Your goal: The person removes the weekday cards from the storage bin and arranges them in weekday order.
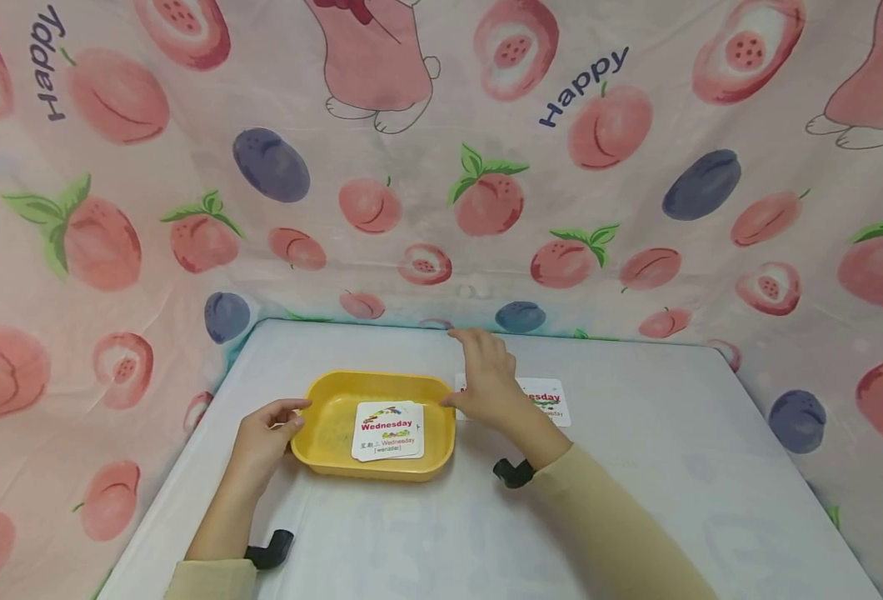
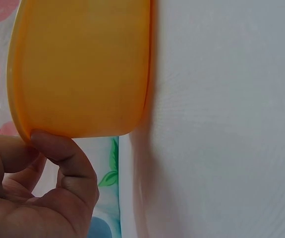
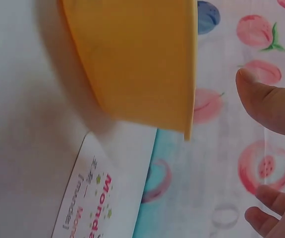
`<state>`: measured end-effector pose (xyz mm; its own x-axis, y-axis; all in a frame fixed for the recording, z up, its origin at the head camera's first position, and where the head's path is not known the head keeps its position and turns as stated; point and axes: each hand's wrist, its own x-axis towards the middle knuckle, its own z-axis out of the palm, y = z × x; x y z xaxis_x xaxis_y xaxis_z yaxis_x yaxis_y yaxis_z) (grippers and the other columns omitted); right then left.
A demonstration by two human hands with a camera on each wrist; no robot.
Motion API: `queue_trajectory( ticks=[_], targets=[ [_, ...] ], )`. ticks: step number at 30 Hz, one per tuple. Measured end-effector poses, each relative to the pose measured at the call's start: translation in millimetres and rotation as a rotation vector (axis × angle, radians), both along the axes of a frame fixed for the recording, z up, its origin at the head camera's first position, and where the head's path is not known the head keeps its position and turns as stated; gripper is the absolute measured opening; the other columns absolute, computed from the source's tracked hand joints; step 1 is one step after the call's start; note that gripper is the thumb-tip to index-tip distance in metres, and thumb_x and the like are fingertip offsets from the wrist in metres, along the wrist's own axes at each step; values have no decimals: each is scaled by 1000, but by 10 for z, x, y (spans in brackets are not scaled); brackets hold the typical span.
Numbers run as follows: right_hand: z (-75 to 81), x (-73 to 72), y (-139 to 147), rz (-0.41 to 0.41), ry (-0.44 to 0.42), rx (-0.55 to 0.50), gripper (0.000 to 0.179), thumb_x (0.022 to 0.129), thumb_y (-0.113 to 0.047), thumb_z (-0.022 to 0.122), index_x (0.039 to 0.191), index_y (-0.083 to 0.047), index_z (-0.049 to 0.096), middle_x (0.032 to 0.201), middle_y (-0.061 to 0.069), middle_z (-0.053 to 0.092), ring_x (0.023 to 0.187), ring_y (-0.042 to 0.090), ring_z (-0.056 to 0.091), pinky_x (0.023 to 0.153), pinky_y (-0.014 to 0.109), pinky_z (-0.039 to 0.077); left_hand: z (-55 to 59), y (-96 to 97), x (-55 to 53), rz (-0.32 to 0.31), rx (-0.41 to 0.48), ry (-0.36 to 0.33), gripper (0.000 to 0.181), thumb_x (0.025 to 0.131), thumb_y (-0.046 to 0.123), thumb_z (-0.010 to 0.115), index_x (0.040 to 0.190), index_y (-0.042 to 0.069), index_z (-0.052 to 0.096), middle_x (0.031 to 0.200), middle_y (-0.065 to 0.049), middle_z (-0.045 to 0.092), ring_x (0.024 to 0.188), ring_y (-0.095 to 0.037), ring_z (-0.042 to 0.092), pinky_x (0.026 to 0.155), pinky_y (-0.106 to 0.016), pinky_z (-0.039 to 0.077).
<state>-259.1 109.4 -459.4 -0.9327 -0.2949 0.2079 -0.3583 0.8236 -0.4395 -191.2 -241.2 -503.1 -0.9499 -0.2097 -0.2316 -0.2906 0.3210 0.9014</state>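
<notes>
A yellow plastic tray [image 1: 329, 429] holds a small stack of white cards [image 1: 389, 431], the top one printed "Wednesday". At the tray's left end my left hand [image 1: 260, 437] pinches the rim between thumb and fingers, seen also in the left wrist view. My right hand [image 1: 490, 375] is by the tray's right end, its thumb and fingers spread; the right wrist view shows a gap between the thumb and the tray. Beyond that hand lies a card ending in "esday" [image 1: 550, 400], partly covered by the wrist. A "Monday" card [image 3: 85, 198] lies beside the tray.
The cards and tray are on a white-covered table [image 1: 381, 533]. Behind and at both sides hangs a pink curtain [image 1: 426, 217] with printed fruit, meeting the table's far edge. A black wrist mount [image 1: 271, 550] sticks out at the left sleeve, another [image 1: 512, 473] at the right.
</notes>
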Motion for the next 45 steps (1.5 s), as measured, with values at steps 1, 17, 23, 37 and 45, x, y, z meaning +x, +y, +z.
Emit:
queue_trajectory(
  ticks=[1, 17, 23, 37, 45],
  targets=[
    [2, 11, -30, 8, 6, -2, 114, 73, -34, 102, 162, -22, 32, 160, 13, 40, 148, 40, 36, 115, 66, 36, 0, 0, -1, 1, 0, 1, 33, 109, 10, 61, 141, 7, 69, 116, -12, 54, 103, -26, 54, 72, -17, 56],
    [-47, 227, -453, 74, -47, 31, 111, 75, -38, 100, 162, -29, 32, 163, 10, 36, 147, 35, 36, 118, 58, 35, 9, 11, 3, -3, 0, -11, 33, 109, 10, 61, 141, 8, 69, 118, -13, 54, 105, -26, 55, 74, -17, 57],
    [-65, 291, -593, 102, -65, 40, 108, 76, -39, 99, 162, -29, 33, 161, 9, 37, 146, 34, 36, 116, 55, 36, 14, 8, 5, -3, -2, -3, 33, 108, 10, 61, 141, 7, 69, 115, -13, 55, 101, -25, 56, 73, -18, 57],
    [-153, 352, -812, 165, -99, 121, 108, 77, -44, 98, 162, -30, 33, 157, 7, 42, 139, 31, 42, 114, 52, 39, 2, 8, -5, 0, 8, 13, 34, 108, 9, 62, 141, 6, 68, 113, -12, 56, 97, -23, 57, 70, -20, 57],
    [-179, 369, -907, 175, -168, 153, 106, 79, -44, 96, 163, -30, 34, 158, 7, 43, 142, 31, 42, 121, 54, 35, 16, 14, 15, 3, 10, 3, 34, 109, 10, 61, 141, 7, 68, 116, -13, 56, 101, -26, 57, 72, -19, 57]
  ],
)
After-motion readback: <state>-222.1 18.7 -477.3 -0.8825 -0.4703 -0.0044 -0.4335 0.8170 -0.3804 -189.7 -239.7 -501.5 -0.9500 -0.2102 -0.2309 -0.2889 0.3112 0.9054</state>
